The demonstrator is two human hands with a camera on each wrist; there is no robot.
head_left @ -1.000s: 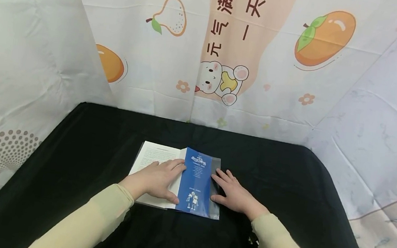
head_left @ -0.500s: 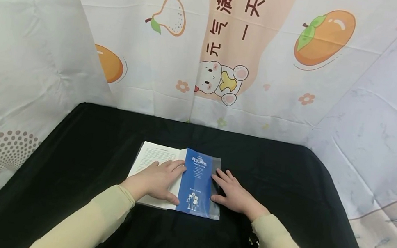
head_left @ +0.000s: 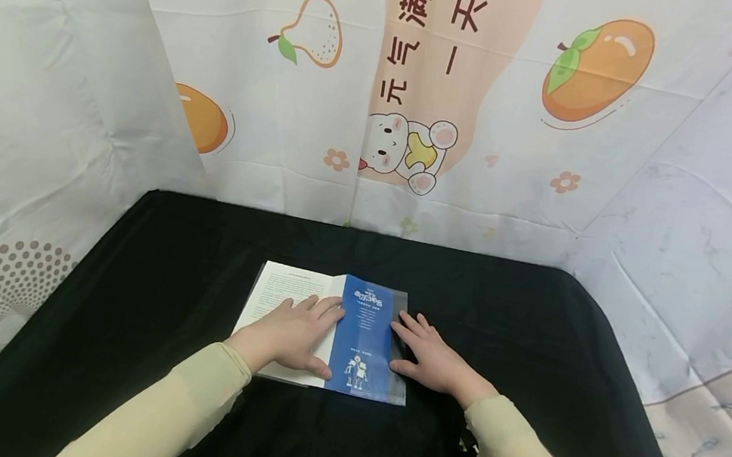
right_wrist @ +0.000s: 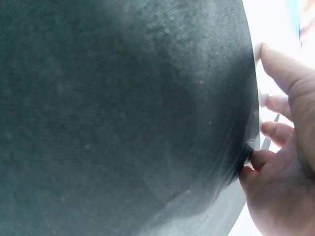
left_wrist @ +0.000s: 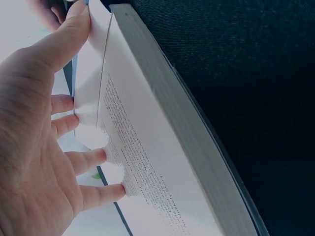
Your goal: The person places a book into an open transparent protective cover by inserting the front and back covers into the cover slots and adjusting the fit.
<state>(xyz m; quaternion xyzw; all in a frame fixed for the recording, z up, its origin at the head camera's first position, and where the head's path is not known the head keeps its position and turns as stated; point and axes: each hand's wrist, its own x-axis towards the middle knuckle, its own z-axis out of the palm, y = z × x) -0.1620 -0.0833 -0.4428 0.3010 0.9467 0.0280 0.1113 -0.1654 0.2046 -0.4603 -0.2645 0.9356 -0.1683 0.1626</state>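
A thick book (head_left: 287, 277) lies open on the black cloth, its printed page (left_wrist: 142, 132) facing up on the left. Beside that page is a blue cover flap (head_left: 362, 342) with white lettering and two small white figures, edged on the right by a strip of clear plastic (head_left: 397, 394). My left hand (head_left: 291, 334) rests spread over the page, fingertips and thumb right at the flap's left edge. At the plastic strip, my right hand (head_left: 435, 360) touches down with its fingers spread. In the right wrist view, that hand's fingertips (right_wrist: 268, 129) press at the dark cloth.
Black cloth (head_left: 499, 313) covers the table around the book. Patterned white curtains hang behind it (head_left: 249, 115) and along the left (head_left: 58, 107) and right (head_left: 700, 247) sides.
My left hand has slid very slightly to the right along with the flap's left edge. My right hand stays almost where it was.
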